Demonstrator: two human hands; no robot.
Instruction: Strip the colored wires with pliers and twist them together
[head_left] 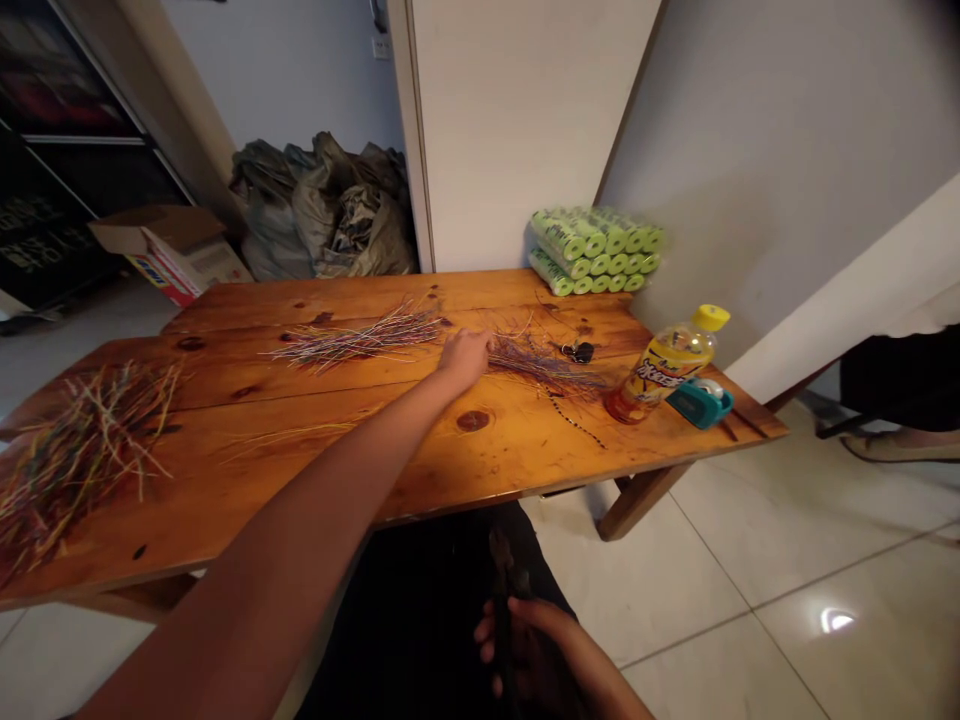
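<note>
At six o'clock my right hand (534, 645) is wrapped around a dark, plier-like tool (504, 590). Near the centre my left hand (465, 358) meets the end of thin, tangled purple wires (541, 367), which fan out toward three o'clock; I cannot tell whether it pinches any. Paler, straighter wires (352, 340) lie at nine. The yellow bottle label (667, 365) at three has stylised lettering I can't make out. All rest on a knotted orange-brown wooden table (517, 455); beyond sit green rolls (596, 252) at one, grey bags (322, 215) toward ten.

Left arm (322, 505) stretched far forward, left hand (465, 362) knuckles-up; right hand (551, 630) low, fingers (487, 632) curled.
</note>
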